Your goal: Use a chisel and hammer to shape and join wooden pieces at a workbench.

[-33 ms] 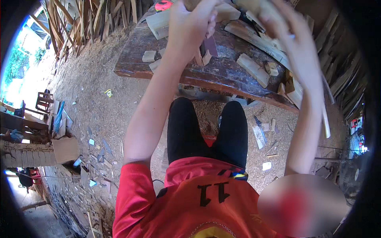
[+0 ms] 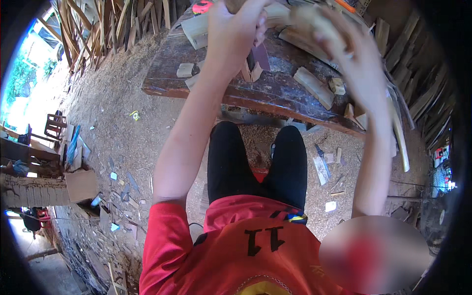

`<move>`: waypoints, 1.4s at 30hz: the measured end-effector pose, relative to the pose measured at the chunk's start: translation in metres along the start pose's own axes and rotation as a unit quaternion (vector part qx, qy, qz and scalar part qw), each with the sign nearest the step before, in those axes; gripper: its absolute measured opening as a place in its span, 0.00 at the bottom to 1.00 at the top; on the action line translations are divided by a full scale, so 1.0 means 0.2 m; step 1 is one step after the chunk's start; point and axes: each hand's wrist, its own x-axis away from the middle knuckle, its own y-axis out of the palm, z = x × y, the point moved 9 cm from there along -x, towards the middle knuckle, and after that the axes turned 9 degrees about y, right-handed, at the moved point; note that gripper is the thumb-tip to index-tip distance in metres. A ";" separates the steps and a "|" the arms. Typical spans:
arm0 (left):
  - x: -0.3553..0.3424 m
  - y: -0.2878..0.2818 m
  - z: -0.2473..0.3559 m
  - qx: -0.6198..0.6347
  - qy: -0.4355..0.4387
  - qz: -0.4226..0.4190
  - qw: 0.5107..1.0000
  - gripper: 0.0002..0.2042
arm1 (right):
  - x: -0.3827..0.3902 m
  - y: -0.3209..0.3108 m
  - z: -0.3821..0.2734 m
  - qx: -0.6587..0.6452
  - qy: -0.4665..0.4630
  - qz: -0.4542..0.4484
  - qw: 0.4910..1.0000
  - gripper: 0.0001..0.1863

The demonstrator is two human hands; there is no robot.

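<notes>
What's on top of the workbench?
On the workbench: pale wood offcuts, a small wood block and a red object. Whatever lies beneath the left hand and blurred right hand is covered.

Long, rough brown wooden strips point(image 2: 123, 22) stand in a dense row at the upper left, by a littered grey-brown dirt floor point(image 2: 113, 93). On that floor lie 1 small yellow ring-shaped object point(image 2: 134, 115) and, farther right, 1 white rounded-square piece point(image 2: 331, 206). At the left, 1 flat tan cardboard panel point(image 2: 81, 186) sits near a crumpled blue plastic sheet point(image 2: 73, 142) and 1 dark reddish-brown chair point(image 2: 55, 125).
</notes>
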 end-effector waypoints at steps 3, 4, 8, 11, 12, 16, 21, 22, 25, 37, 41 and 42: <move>-0.01 -0.02 0.02 0.024 0.014 0.023 0.999 0.07 | 0.14 0.28 0.04 0.083 -0.021 -0.043 0.995 0.29; -0.01 -0.02 0.02 0.033 0.018 0.028 0.999 0.07 | 0.16 0.34 0.06 0.072 -0.001 -0.049 0.996 0.29; 0.00 -0.01 0.04 0.016 0.033 0.023 0.999 0.07 | 0.18 0.35 -0.06 0.178 -0.063 0.060 0.980 0.29; 0.01 -0.01 0.02 0.024 0.026 0.031 0.999 0.07 | 0.24 0.36 -0.23 0.036 -0.110 0.020 0.993 0.29; 0.01 -0.02 0.02 0.028 0.023 0.035 0.999 0.07 | 0.26 0.38 -0.29 0.018 -0.108 0.020 0.994 0.27; 0.02 -0.04 0.01 0.031 0.017 0.049 0.998 0.08 | 0.28 0.44 -0.40 -0.013 -0.105 0.037 0.994 0.22; 0.01 -0.04 0.01 0.015 0.023 0.049 0.998 0.08 | 0.31 0.46 -0.42 0.013 -0.066 0.040 0.997 0.17; 0.01 -0.04 0.00 0.017 0.024 0.051 0.998 0.08 | 0.32 0.46 -0.43 0.018 -0.063 0.039 0.997 0.16; 0.02 -0.05 -0.01 0.007 0.019 0.084 0.996 0.07 | 0.34 0.47 -0.43 -0.005 -0.054 0.012 0.998 0.15; 0.02 -0.01 0.00 -0.019 0.038 0.066 0.997 0.05 | 0.32 0.51 -0.44 -0.050 -0.094 -0.013 0.994 0.10; 0.02 0.01 0.00 -0.012 0.054 0.045 0.997 0.07 | 0.32 0.51 -0.44 -0.077 -0.113 -0.019 0.990 0.08; 0.02 0.01 0.01 -0.020 0.061 0.045 0.997 0.07 | 0.32 0.51 -0.44 -0.083 -0.117 -0.023 0.989 0.08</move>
